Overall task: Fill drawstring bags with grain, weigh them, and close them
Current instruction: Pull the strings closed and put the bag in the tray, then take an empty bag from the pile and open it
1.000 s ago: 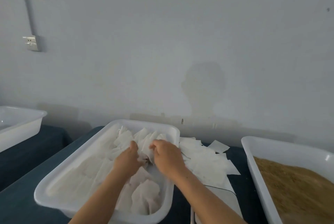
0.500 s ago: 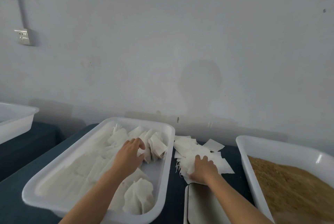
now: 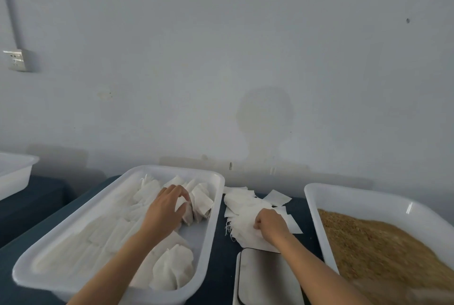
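Observation:
A long white tray (image 3: 44, 255) on the left holds filled white drawstring bags, with one plump bag (image 3: 173, 266) at its near end. My left hand (image 3: 164, 211) reaches into the tray's far end, fingers curled on a filled bag (image 3: 188, 211). A pile of flat empty bags (image 3: 242, 204) lies on the dark cloth between the trays. My right hand (image 3: 270, 227) rests on that pile, fingers curled and pinching an empty bag. A white tray (image 3: 319, 196) of brown grain (image 3: 375, 245) stands at the right. A flat grey scale (image 3: 264, 277) sits near the front.
Another white tub (image 3: 14, 172) stands at the far left on a separate dark surface. A plain wall rises right behind the table, with a socket (image 3: 16, 60) at upper left.
My right hand left the tray and crossed right onto the pile of empty bags, where its fingers have curled. My left hand stayed in the tray on the filled bags.

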A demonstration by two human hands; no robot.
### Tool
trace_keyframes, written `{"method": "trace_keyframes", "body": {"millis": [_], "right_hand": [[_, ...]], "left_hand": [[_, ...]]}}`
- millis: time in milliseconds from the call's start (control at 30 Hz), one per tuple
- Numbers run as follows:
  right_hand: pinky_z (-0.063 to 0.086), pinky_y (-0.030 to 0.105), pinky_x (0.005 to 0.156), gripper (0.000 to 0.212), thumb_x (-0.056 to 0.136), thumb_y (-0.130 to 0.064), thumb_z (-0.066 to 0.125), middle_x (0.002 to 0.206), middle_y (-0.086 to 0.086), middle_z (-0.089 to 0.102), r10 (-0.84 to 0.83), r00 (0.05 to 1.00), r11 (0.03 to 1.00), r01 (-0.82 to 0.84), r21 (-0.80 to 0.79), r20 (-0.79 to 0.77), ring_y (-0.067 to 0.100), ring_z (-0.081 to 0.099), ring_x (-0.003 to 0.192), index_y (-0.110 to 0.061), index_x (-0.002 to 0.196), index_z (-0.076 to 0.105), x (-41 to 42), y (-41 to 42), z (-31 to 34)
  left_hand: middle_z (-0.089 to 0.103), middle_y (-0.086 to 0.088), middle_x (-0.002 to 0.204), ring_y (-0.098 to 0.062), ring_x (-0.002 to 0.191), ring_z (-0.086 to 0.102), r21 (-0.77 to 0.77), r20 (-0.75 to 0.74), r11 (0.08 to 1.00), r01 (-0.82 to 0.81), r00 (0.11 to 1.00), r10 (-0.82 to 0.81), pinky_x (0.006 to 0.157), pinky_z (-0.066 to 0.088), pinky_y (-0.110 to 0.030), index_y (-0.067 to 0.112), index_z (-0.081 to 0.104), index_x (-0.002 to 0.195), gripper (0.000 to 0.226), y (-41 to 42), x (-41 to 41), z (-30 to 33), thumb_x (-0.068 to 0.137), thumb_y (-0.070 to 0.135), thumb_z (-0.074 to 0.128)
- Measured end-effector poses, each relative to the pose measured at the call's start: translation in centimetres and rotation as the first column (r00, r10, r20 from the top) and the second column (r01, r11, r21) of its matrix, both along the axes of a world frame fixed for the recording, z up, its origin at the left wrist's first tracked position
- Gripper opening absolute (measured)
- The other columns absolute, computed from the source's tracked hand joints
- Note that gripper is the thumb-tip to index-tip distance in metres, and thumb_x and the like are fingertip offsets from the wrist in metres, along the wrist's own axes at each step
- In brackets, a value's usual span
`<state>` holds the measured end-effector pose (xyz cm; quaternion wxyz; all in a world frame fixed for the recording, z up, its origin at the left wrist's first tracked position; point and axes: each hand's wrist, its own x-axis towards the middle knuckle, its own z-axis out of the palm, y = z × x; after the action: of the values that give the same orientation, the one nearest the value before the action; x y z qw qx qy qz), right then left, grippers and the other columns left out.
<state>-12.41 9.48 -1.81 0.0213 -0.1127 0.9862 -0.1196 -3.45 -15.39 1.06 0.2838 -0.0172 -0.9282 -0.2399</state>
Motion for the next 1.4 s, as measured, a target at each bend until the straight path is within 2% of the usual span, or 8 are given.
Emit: {"method": "trace_keyframes", "body": {"millis": [100, 233, 567, 733, 933, 1067, 1200, 1400], "right_hand": [[0.043, 0.027, 0.080, 0.013, 0.091, -0.012, 0.056, 0.111, 0.008, 0.064, -0.052, 0.996, 0.995, 0.046, -0.084, -0.069, 0.024, 0.059, 0.103, -0.006, 0.100, 0.064, 0.1, 0.4, 0.4], [0.035, 0.022, 0.068, 0.015, 0.084, -0.014, 0.066, 0.101, 0.005, 0.069, -0.052, 0.998, 0.987, 0.045, -0.154, -0.041, 0.022, 0.061, 0.091, -0.013, 0.071, 0.059, 0.1, 0.5, 0.1], [0.042, 0.027, 0.081, 0.020, 0.090, -0.011, 0.045, 0.109, 0.005, 0.064, 0.028, 0.994, 1.000, -0.029, -0.007, -0.102, 0.025, 0.058, 0.101, -0.010, 0.100, 0.063, 0.3, -0.1, -1.4], [0.034, 0.027, 0.064, 0.021, 0.087, -0.008, 0.040, 0.074, -0.001, 0.049, -0.044, 0.976, 0.985, 0.006, -0.172, -0.214, 0.020, 0.047, 0.074, -0.015, 0.067, 0.043, 0.0, 1.0, 2.2], [0.037, 0.024, 0.051, 0.024, 0.090, -0.009, 0.048, 0.064, 0.005, 0.043, -0.145, 0.988, 0.605, 0.053, -0.795, -0.044, 0.017, 0.044, 0.058, -0.012, 0.068, 0.041, 1.0, 6.7, 9.1], [0.033, 0.024, 0.052, 0.028, 0.094, -0.015, 0.045, 0.067, 0.003, 0.046, -0.079, 0.993, 0.378, 0.111, -0.919, 0.087, 0.018, 0.046, 0.062, -0.017, 0.066, 0.041, 3.5, 12.4, 10.6], [0.038, 0.027, 0.054, 0.021, 0.095, -0.024, 0.045, 0.070, 0.005, 0.052, -0.109, 0.976, 0.295, 0.213, -0.931, 0.188, 0.021, 0.052, 0.066, -0.016, 0.076, 0.047, 5.7, 18.2, 9.6], [0.047, 0.039, 0.070, 0.019, 0.097, -0.027, 0.047, 0.092, 0.012, 0.060, -0.148, 0.979, 0.326, 0.179, -0.928, 0.137, 0.029, 0.058, 0.086, -0.012, 0.092, 0.058, 7.1, 24.6, 6.0]], "left_hand": [[0.058, 0.010, 0.098, -0.012, 0.097, 0.050, 0.070, -0.093, 0.997, 0.026, 0.995, -0.019, 0.082, 0.042, -0.023, 0.019, 0.058, 0.092, 0.013, 1.7, 0.3, 1.6, 0.089, 0.006, 0.056], [0.062, 0.005, 0.099, -0.011, 0.097, 0.053, 0.208, -0.103, 0.967, 0.146, 0.987, -0.127, 0.083, 0.045, -0.024, 0.016, 0.058, 0.090, 0.013, 5.3, 0.2, 3.2, 0.089, 0.003, 0.054], [0.059, 0.008, 0.091, -0.010, 0.090, 0.054, 0.239, 0.091, 0.959, 0.154, 0.979, -0.180, 0.072, 0.038, -0.013, 0.021, 0.053, 0.087, 0.012, 8.6, -2.6, 2.5, 0.090, 0.009, 0.053], [0.057, 0.005, 0.093, -0.014, 0.089, 0.053, 0.229, 0.242, 0.962, 0.152, 0.948, -0.207, 0.084, 0.044, -0.027, 0.017, 0.050, 0.091, 0.006, 10.3, -4.3, 2.0, 0.090, 0.011, 0.051], [0.048, 0.010, 0.111, -0.012, 0.104, 0.053, 0.423, 0.234, 0.848, 0.320, 0.865, -0.443, 0.086, 0.045, -0.024, 0.022, 0.040, 0.115, 0.038, 15.9, -5.5, 1.9, 0.089, 0.040, 0.060], [0.049, 0.001, 0.119, -0.011, 0.101, 0.058, 0.832, 0.127, 0.465, 0.303, 0.712, -0.691, 0.079, 0.053, -0.023, 0.023, 0.029, 0.128, 0.057, 21.6, -4.8, 2.8, 0.086, 0.039, 0.063], [0.063, -0.004, 0.101, -0.014, 0.085, 0.064, 0.956, 0.016, 0.195, 0.220, 0.622, -0.783, 0.072, 0.056, -0.024, 0.014, 0.055, 0.104, 0.018, 27.0, -4.1, 2.9, 0.091, 0.025, 0.059], [0.054, -0.004, 0.079, -0.016, 0.073, 0.056, 0.857, 0.067, 0.394, 0.333, 0.686, -0.725, 0.061, 0.051, -0.022, 0.013, 0.047, 0.080, 0.016, 33.5, -3.7, 2.0, 0.092, 0.012, 0.058]]}}
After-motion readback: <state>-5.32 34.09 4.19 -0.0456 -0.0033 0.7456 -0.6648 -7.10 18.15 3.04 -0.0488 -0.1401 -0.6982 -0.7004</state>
